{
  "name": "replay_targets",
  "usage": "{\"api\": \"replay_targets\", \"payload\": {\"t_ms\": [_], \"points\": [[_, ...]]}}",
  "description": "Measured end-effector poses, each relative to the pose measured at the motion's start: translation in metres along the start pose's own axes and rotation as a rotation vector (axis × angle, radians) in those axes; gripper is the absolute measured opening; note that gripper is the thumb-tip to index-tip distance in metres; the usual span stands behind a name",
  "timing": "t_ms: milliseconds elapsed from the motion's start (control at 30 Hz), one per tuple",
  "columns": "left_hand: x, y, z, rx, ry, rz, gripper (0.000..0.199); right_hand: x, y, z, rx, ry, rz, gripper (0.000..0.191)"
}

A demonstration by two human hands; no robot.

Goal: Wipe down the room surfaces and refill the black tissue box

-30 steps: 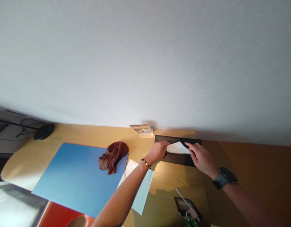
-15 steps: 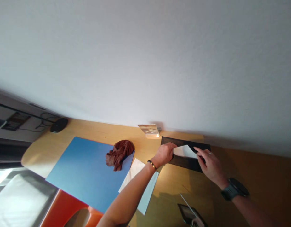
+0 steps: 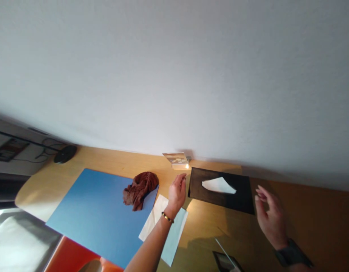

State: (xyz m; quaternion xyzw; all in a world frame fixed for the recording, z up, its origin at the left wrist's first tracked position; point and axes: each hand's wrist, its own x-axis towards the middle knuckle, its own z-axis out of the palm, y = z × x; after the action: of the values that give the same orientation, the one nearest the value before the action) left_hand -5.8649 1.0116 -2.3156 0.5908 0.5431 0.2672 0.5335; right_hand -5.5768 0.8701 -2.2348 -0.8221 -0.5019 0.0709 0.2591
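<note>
A white, irregularly shaped piece of paper (image 3: 219, 185) lies by itself on a black rectangular tray-like board (image 3: 239, 200). To the left of the board is my left hand (image 3: 176, 192), with nothing in it and its fingers loosely bent. Beyond the board's right edge, my right hand (image 3: 270, 215) is empty, thumb and fingers apart. Under my left forearm lie pale sheets of paper (image 3: 176, 234), partly covered by the arm.
A crumpled brown cloth (image 3: 142, 189) rests on a blue mat (image 3: 92, 215). A small picture card (image 3: 176, 158) stands by the wall. A dark flat object (image 3: 224, 261) is at the bottom edge. A black lamp base (image 3: 65, 154) and an orange chair (image 3: 59, 257) are at left.
Both hands have let go of the white paper, which now rests on the black board. My left hand moved left and my right hand moved right and down.
</note>
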Motion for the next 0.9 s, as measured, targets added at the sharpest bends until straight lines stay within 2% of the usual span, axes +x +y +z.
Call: {"api": "replay_targets", "payload": {"t_ms": [100,167,233,333,467,600,667,733,833,900], "points": [[-0.027,-0.019,0.017,-0.082,-0.043,-0.149,0.043,-0.024,0.008,0.013,0.1,-0.066,0.334,0.074],[-0.037,-0.024,0.038,-0.12,-0.013,-0.182,0.048,-0.029,0.005,0.027,0.12,-0.108,0.439,0.086],[-0.033,-0.023,0.058,-0.125,0.054,-0.203,0.051,-0.022,-0.001,0.04,0.108,-0.098,0.455,0.091],[-0.009,-0.017,0.074,-0.111,0.072,-0.191,0.055,0.008,-0.005,0.05,0.099,-0.094,0.447,0.093],[0.015,-0.015,0.081,-0.091,0.078,-0.164,0.057,0.041,-0.004,0.05,0.071,-0.094,0.456,0.094],[0.014,-0.015,0.086,-0.072,0.088,-0.163,0.059,0.044,-0.004,0.05,0.052,-0.091,0.475,0.093],[0.014,-0.013,0.082,-0.072,0.075,-0.137,0.057,0.041,-0.003,0.052,0.055,-0.095,0.482,0.092],[0.017,-0.011,0.069,-0.095,0.021,-0.087,0.052,0.038,0.0,0.053,0.065,-0.093,0.484,0.092],[0.029,-0.015,0.028,-0.046,-0.027,-0.136,0.044,0.036,0.003,0.056,0.078,-0.079,0.475,0.09],[0.042,-0.023,-0.006,0.043,0.063,-0.249,0.038,0.036,0.004,0.057,0.074,-0.073,0.473,0.089]]}}
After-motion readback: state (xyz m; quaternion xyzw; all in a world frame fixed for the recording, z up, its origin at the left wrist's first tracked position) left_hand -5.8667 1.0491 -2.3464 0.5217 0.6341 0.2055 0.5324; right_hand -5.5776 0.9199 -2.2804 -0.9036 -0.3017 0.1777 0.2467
